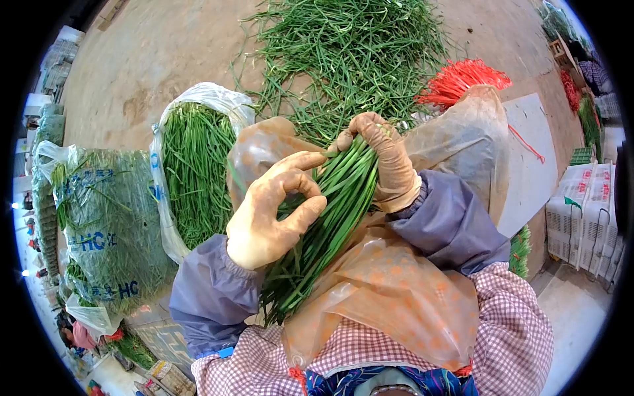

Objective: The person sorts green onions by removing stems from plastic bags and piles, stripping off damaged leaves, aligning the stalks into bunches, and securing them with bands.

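My right hand (386,158), in a thin pale glove, is wrapped around the upper end of a bunch of chives (330,224). The long green leaves slant down across my lap toward the lower left. My left hand (277,204), gloved too, hovers beside the bunch with its fingers apart and its index finger bent toward the thumb. Nothing shows between those fingers. A translucent, orange-patterned plastic apron (389,284) covers my lap under the bunch.
Loose chives (350,53) lie heaped on the floor ahead. At left stand an open bag of chives (198,165) and a wrapped, printed bundle (112,224). Red ties (462,79) lie beyond my right knee, near a pale board (528,152). White crates (581,211) are stacked at right.
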The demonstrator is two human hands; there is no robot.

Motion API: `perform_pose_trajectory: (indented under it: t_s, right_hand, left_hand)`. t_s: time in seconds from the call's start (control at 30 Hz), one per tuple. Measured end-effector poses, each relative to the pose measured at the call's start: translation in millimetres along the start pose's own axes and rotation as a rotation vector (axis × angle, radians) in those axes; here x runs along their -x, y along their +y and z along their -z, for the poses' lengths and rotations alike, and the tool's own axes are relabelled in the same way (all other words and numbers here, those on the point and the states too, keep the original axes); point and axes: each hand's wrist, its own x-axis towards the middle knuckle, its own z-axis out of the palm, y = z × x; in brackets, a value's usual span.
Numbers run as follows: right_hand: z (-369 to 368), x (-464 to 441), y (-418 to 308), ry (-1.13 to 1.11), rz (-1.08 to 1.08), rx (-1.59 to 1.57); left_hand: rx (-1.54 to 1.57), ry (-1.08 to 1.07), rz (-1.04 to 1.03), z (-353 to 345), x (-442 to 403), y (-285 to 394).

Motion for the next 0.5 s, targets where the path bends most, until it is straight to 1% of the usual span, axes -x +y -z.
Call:
perform_pose_trajectory:
  t_s: [0.03,0.07,0.17,0.2,0.23,0.27,0.33,0.37,0.4,0.5]
  right_hand:
    - [0.0,0.2,2.4,-0.004,-0.007,0.003]
    - [1.0,0.3,5.3,-0.008,-0.014,0.007]
    - [-2.0,3.3,8.6,-0.049,-0.043,0.029]
    - [-0.2,3.2,9.8,-0.064,-0.053,0.047]
    - [1.3,3.4,11.1,-0.081,-0.065,0.065]
    - [2.7,5.5,11.5,-0.101,-0.1,0.064]
    - [2.3,7.3,11.1,-0.097,-0.125,0.115]
    - [-0.5,8.5,10.5,-0.095,-0.138,0.14]
    - [-6.5,12.7,9.2,-0.07,-0.185,0.097]
    - [-11.1,15.0,11.1,-0.128,-0.269,0.077]
  left_hand:
    - [0.076,-0.002,0.043,1.5,0.4,2.6]
    - [0.032,-0.02,-0.007,5.4,-1.3,3.3]
    - [0.218,-0.101,0.103,18.8,-3.4,10.1]
    - [0.17,-0.107,0.085,23.5,-4.6,10.8]
    - [0.185,-0.096,0.176,27.0,-5.4,16.1]
    - [0.021,-0.094,0.201,33.0,-7.0,18.7]
    - [-0.06,-0.007,0.154,36.1,-13.6,31.8]
    - [-0.055,0.004,0.182,40.0,-17.1,33.2]
    - [-0.197,0.039,0.08,43.2,-21.5,28.6]
    - [-0.666,0.085,-0.281,58.2,-44.0,14.5]
